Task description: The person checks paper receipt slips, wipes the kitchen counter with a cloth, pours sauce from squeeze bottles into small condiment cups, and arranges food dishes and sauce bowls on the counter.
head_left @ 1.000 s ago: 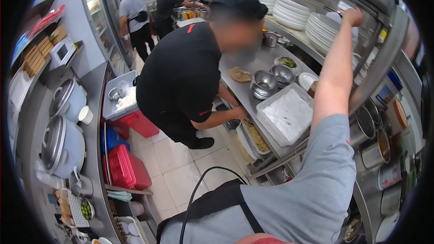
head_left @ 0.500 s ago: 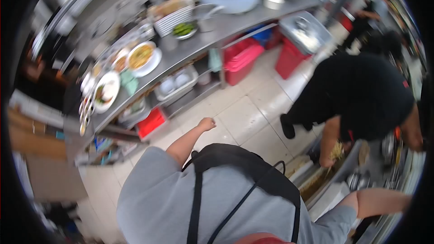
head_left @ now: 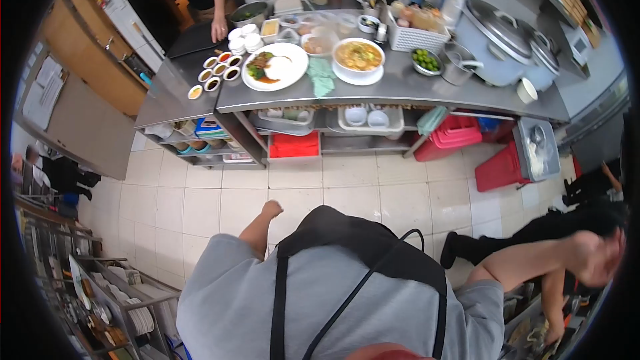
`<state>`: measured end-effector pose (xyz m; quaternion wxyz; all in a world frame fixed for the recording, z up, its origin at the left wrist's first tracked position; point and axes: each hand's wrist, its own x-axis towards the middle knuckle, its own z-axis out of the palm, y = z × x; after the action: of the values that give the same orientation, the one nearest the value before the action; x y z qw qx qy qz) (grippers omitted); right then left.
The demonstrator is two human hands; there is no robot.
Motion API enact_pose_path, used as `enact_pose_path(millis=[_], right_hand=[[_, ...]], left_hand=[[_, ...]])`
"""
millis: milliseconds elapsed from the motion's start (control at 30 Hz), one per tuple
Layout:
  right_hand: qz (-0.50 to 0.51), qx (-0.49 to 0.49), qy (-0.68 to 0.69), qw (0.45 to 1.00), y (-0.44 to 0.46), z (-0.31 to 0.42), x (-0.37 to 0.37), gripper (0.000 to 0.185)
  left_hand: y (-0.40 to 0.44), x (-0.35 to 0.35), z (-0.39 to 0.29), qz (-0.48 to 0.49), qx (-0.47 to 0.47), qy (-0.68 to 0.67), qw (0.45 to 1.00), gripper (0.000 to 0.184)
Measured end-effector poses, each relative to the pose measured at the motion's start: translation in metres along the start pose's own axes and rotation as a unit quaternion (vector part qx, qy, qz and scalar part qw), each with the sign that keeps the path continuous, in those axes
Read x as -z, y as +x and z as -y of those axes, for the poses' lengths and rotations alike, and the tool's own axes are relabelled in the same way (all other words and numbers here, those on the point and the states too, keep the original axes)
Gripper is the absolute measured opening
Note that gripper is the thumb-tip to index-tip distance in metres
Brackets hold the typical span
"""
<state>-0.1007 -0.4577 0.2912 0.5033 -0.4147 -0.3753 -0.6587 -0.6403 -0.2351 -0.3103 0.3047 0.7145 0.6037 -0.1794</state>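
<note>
The view has been turned to the steel counter [head_left: 267,99], where a soup bowl [head_left: 359,73] is set beside a green cloth [head_left: 321,77]. The left hand [head_left: 271,209] is held loosely curled near the apron [head_left: 347,232]; the right hand [head_left: 595,259] is blurred beside a co-worker [head_left: 540,230], its grip unreadable.

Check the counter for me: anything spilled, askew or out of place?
I see no clear spill or damage. The one oddity is the crumpled green cloth on the counter, bunched between the plate of food and the soup bowl; a loose rag seems out of place beside food.
</note>
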Motion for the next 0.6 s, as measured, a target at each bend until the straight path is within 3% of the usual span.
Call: enact_pose_path(millis=[33,67,100,133,200,267,300,400,467,600], right_hand=[[0.005,-0.063,0.008,0.998,-0.021,0.018,-0.022,0.014],[0.005,-0.121,0.190,0.974,-0.043,0.032,-0.043,0.012],[0.053,-0.144,0.181,0.971,-0.066,0.048,-0.055,0.013],[0.102,-0.166,0.171,0.966,-0.090,0.068,-0.066,0.017],[0.155,-0.250,0.235,0.927,-0.135,0.112,-0.088,0.019],[0.235,-0.315,0.262,0.882,-0.171,0.140,-0.105,0.019],[0.251,-0.331,0.266,0.870,-0.181,0.152,-0.113,0.015],[0.321,-0.401,0.275,0.813,-0.218,0.165,-0.137,0.007],[0.312,-0.445,0.324,0.774,-0.247,0.171,-0.161,0.005],[0.399,-0.483,0.251,0.738,-0.309,0.162,-0.200,0.013]], left_hand=[[-0.008,-0.006,0.028,0.020,0.017,-0.028,0.999,0.032],[-0.015,-0.011,0.053,0.039,0.030,-0.055,0.997,0.034],[-0.022,-0.016,0.072,0.048,0.058,-0.114,0.991,0.036],[-0.030,-0.013,0.079,0.064,0.107,-0.069,0.990,0.034],[-0.049,-0.011,0.095,0.040,0.082,-0.001,0.996,0.032],[-0.063,0.007,0.089,0.002,0.175,-0.124,0.977,0.027],[-0.057,0.013,0.090,-0.002,0.175,-0.123,0.977,0.027],[-0.015,0.040,0.085,-0.083,0.078,-0.336,0.935,0.026],[0.012,0.083,0.056,-0.102,0.019,-0.374,0.922,0.027],[0.032,0.202,-0.048,-0.057,-0.117,-0.414,0.901,0.025]])
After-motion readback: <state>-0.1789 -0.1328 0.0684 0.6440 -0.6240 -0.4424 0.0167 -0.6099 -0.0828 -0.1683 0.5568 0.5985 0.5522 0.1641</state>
